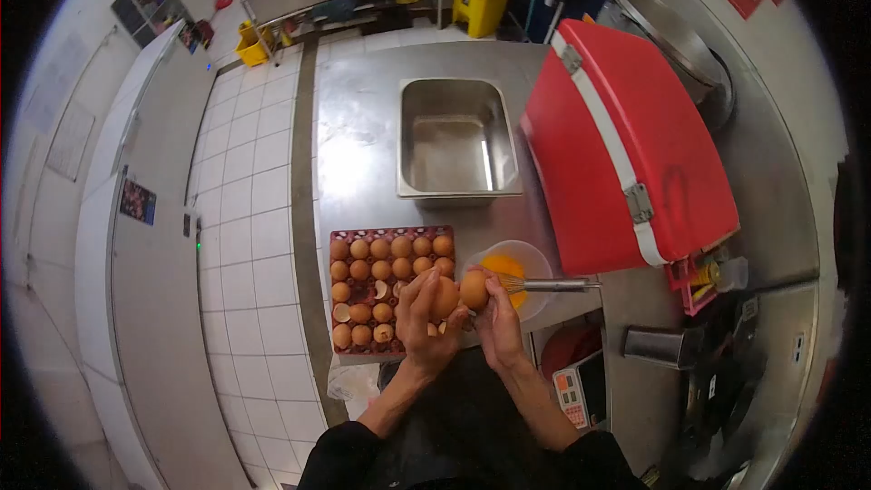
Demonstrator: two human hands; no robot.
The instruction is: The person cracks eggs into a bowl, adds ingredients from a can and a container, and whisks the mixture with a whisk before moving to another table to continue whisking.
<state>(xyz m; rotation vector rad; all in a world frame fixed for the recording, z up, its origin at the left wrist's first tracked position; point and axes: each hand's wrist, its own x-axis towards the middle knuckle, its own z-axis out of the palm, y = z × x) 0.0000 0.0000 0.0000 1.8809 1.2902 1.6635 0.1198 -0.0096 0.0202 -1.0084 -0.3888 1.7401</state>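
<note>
My left hand (419, 322) is closed around a brown egg (444, 298), above the right side of the egg tray (347, 263). Close beside it, my right hand (500, 325) holds another brown egg (473, 290). The two eggs are side by side, with a narrow gap between them. Several brown eggs fill much of the red tray, and a few broken shells (341, 312) lie in it. Behind my right hand stands a translucent bowl (539, 260) with yellow-orange egg in it. A metal whisk (553, 285) rests in the bowl, its handle pointing right.
An empty steel pan (458, 192) sits farther back on the steel table (358, 73). On the right stands a large red cooler (626, 154), with a pink basket (694, 295) at its near corner. A scale (572, 397) is below at the right.
</note>
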